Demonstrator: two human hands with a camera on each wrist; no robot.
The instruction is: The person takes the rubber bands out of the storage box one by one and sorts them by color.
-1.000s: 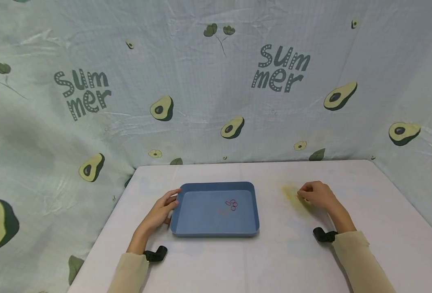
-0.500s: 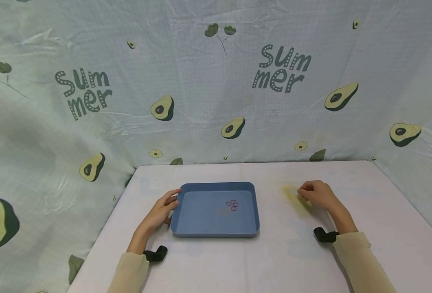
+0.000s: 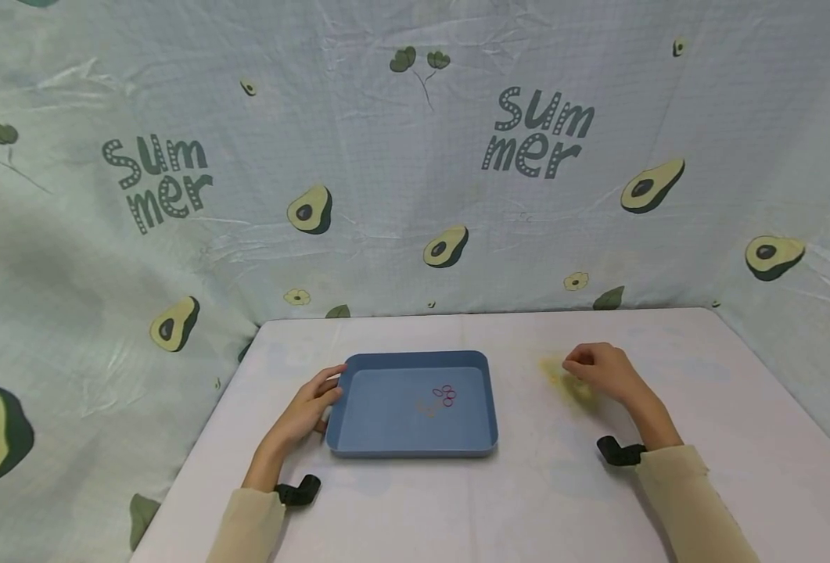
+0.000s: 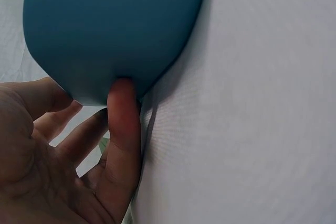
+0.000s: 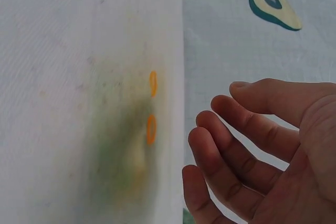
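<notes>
My left hand (image 3: 310, 407) holds the left edge of a shallow blue tray (image 3: 386, 410). In the left wrist view one finger (image 4: 124, 124) presses the outer wall while another digit reaches over the rim. Several small red rubber bands (image 3: 447, 393) lie inside the tray, with fainter orange ones (image 3: 429, 409) next to them. My right hand (image 3: 603, 371) is over the table to the right of the tray. Its fingers are loosely bent, with nothing visible between thumb and fingertips. Beside it, two orange rubber bands (image 5: 151, 129) rest on the tabletop in the right wrist view.
A pale cloth covers the table (image 3: 415, 516), with a yellow-green patch (image 3: 571, 383) under the right hand. Behind the far edge hangs an avocado-print curtain (image 3: 379, 156). A black wrist camera (image 3: 621, 451) is worn on each forearm.
My right hand has shifted slightly up and to the left. My left hand stays at the tray, and the tray and the bands in it keep their places.
</notes>
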